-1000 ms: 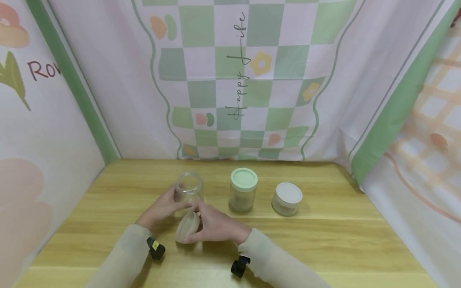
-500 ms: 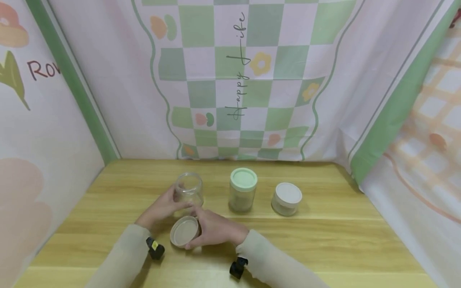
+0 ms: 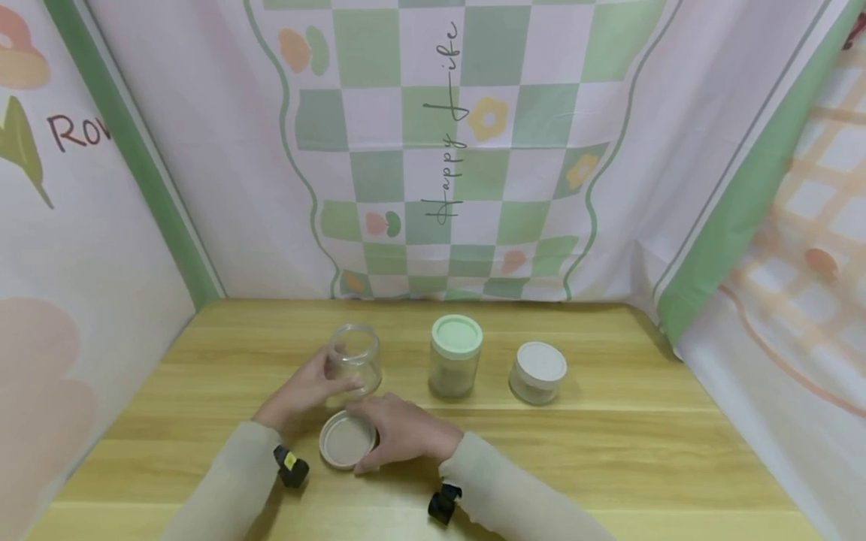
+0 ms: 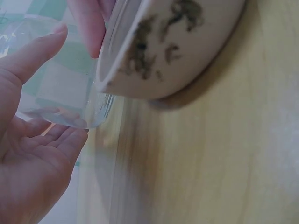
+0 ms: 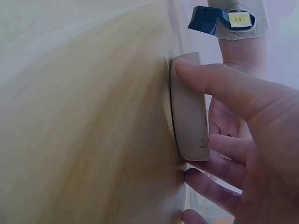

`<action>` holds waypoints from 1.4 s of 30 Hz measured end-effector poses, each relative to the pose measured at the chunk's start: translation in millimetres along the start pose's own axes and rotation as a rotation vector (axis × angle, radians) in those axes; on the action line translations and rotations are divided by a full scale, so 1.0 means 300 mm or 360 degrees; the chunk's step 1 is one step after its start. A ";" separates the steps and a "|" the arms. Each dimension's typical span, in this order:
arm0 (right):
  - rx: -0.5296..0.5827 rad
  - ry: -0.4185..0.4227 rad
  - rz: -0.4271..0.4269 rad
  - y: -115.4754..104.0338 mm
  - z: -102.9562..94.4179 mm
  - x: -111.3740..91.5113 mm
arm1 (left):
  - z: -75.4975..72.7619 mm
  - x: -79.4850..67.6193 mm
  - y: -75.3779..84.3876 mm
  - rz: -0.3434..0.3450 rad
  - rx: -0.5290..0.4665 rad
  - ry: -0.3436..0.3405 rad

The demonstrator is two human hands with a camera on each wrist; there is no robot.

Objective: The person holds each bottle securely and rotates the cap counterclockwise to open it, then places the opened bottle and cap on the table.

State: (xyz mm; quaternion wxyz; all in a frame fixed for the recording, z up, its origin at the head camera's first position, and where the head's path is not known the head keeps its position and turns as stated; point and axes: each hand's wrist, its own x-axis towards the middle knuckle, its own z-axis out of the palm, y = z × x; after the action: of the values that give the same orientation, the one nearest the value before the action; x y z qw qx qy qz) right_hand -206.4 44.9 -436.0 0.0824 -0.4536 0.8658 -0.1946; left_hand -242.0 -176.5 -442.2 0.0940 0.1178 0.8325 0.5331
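Observation:
An open clear glass jar (image 3: 358, 361) stands upright at the left of the wooden table, its mouth facing up. My left hand (image 3: 304, 389) holds it from the left side, thumb at the front and fingers round the back. Just in front of the jar, a beige lid (image 3: 346, 442) lies with its hollow inside facing up. My right hand (image 3: 409, 428) grips the lid's rim from the right, between thumb and fingers. Dark green markings show on the side of the lid (image 4: 173, 51) in the left wrist view.
Right of the open jar stands a taller jar with a mint-green lid (image 3: 456, 357). Farther right is a short jar with a white lid (image 3: 539, 372). A checked cloth (image 3: 440, 150) hangs behind the wooden table (image 3: 609, 451), with more fabric on both sides.
The lid has tipped from a steep tilt to nearly flat, inside up, as my right hand lowered it slightly toward me. My left hand and the jar have stayed in place.

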 end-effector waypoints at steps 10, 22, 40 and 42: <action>-0.0005 -0.0011 0.0061 -0.005 0.011 -0.002 | -0.003 0.004 -0.005 -0.0005 0.0024 -0.0001; 0.0035 -0.0046 0.0115 -0.016 -0.006 -0.011 | -0.007 0.009 -0.006 0.0028 -0.0004 -0.0006; 0.0250 0.0054 0.0110 -0.007 -0.037 -0.027 | -0.028 0.001 0.025 0.0064 0.0057 -0.0002; 0.0221 0.0087 0.0121 -0.009 -0.044 -0.030 | -0.031 -0.002 0.031 0.0086 0.0043 -0.0004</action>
State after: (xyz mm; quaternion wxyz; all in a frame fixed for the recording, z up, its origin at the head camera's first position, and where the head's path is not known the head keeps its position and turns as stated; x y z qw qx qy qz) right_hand -203.5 54.4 -423.2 0.0975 -0.4082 0.8686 -0.2633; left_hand -243.3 -180.8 -429.9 0.0789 0.1423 0.8361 0.5239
